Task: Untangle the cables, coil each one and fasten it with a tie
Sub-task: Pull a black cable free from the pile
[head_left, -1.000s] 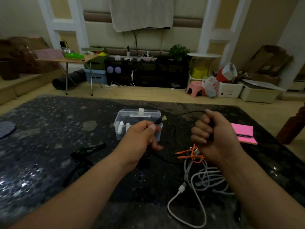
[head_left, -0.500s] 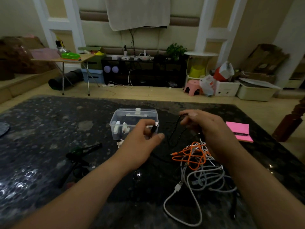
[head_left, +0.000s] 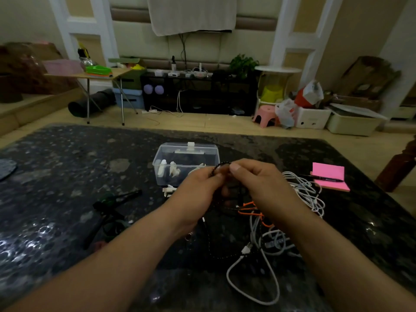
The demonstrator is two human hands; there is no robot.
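Note:
My left hand (head_left: 198,190) and my right hand (head_left: 261,183) meet above the dark stone table (head_left: 67,188), both pinching a loop of a black braided cable (head_left: 221,164). The rest of the black cable (head_left: 209,239) hangs down to the table under my left wrist. An orange cable (head_left: 249,210) and a tangle of white cables (head_left: 270,242) lie under my right forearm, with more white cable (head_left: 308,190) to the right of that hand.
A clear plastic box (head_left: 186,158) with small white parts stands just behind my hands. A pink notepad with a pen (head_left: 329,176) lies at the right. Dark tools (head_left: 112,206) lie at the left. The table's far edge borders a cluttered room.
My hands have come together from apart. The right hand opened from a fist, moved left and now pinches the black cable loop beside the left hand.

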